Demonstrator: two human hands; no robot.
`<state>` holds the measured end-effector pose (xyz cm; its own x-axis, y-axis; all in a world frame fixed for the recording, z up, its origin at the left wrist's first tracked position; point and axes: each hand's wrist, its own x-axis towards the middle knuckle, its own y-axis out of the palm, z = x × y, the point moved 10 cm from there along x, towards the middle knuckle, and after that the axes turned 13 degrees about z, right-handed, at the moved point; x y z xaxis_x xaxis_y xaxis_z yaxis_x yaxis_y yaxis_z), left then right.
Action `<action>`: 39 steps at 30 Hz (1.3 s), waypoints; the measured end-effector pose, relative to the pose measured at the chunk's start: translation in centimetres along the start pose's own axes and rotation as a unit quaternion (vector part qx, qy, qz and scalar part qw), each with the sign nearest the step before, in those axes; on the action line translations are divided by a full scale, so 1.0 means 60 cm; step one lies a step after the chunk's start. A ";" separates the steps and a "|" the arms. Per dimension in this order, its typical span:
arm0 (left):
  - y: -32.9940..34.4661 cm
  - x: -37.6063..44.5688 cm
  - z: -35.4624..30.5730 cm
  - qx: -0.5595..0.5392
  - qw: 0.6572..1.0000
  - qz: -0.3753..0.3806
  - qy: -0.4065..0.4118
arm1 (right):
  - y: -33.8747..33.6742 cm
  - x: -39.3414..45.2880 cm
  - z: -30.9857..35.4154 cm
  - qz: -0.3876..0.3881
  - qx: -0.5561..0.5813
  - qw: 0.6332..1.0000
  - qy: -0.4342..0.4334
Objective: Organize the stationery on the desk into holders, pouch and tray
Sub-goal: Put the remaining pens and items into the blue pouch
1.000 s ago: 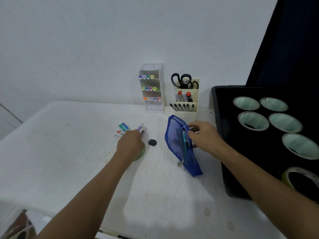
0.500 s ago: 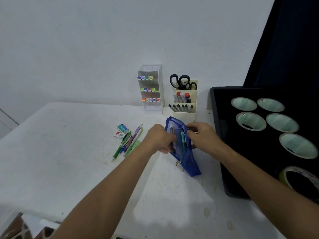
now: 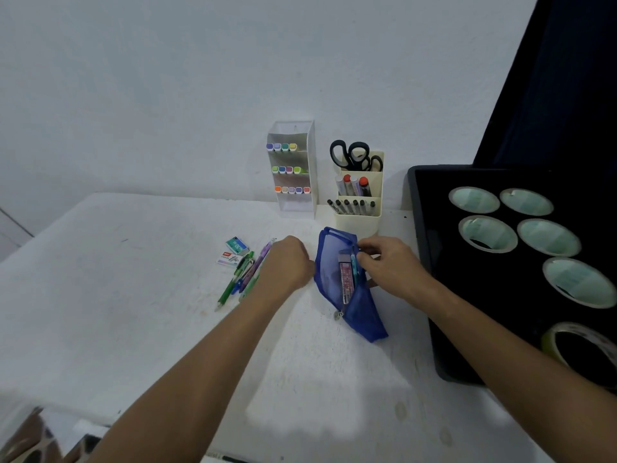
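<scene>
**Pouch held open while the pens wait beside it**

Pens go in next, by my reading: the blue mesh pouch point(image 3: 347, 289) lies on the white desk point(image 3: 133, 295) with its mouth spread, a pink-patterned item and a teal pen already inside. To do this well, the mouth should be kept wide and angled toward the incoming hand, and the pens fed in lengthwise along the zip so the tips do not snag the mesh.

The right hand point(image 3: 390, 265) pinches the pouch's upper rim, fingertips curled on the blue edge just by the zip. The left hand point(image 3: 287, 265) sits just left of the pouch, knuckles up and fingers curled under; whether they grasp anything I cannot tell, since its back hides them. Just beyond those fingers, on the far-left side, lies the loose bundle of pens point(image 3: 245, 277), touching or nearly touching the hand, with two small boxes point(image 3: 233, 252) past them.
</scene>
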<state>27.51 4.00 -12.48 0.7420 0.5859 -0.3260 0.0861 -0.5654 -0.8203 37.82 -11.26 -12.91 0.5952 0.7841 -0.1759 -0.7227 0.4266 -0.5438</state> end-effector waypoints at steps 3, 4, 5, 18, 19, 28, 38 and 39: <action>-0.031 0.006 0.046 0.017 0.999 -0.027 -0.039 | 0.003 0.001 0.000 0.005 -0.003 1.000 0.005; -0.038 0.010 0.063 0.017 0.998 -0.035 -0.048 | 0.004 0.001 0.001 0.005 -0.004 1.000 0.006; -0.046 0.012 0.077 0.024 0.997 -0.044 -0.053 | 0.004 0.001 0.001 0.005 -0.006 1.000 0.006; -0.035 0.022 0.146 0.168 0.978 -0.040 -0.116 | 0.006 -0.002 0.003 0.003 -0.007 1.000 0.011; -0.032 0.022 0.145 0.176 0.977 -0.042 -0.117 | 0.006 -0.001 0.003 0.004 -0.007 1.000 0.012; -0.013 0.018 0.133 0.170 0.980 -0.055 -0.093 | 0.002 -0.004 0.002 -0.003 -0.012 1.000 0.017; -0.038 -0.025 -0.003 -0.075 0.995 -0.065 0.025 | -0.006 -0.007 0.001 -0.015 0.010 1.000 0.020; -0.030 -0.026 -0.012 -0.117 0.992 -0.040 0.029 | -0.006 -0.007 0.000 -0.014 0.011 1.000 0.020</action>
<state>26.69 3.68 -10.16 0.7633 0.6036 -0.2304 0.2931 -0.6413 -0.7091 37.82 -11.74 -12.63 0.6288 0.7532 -0.1930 -0.7124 0.4586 -0.5312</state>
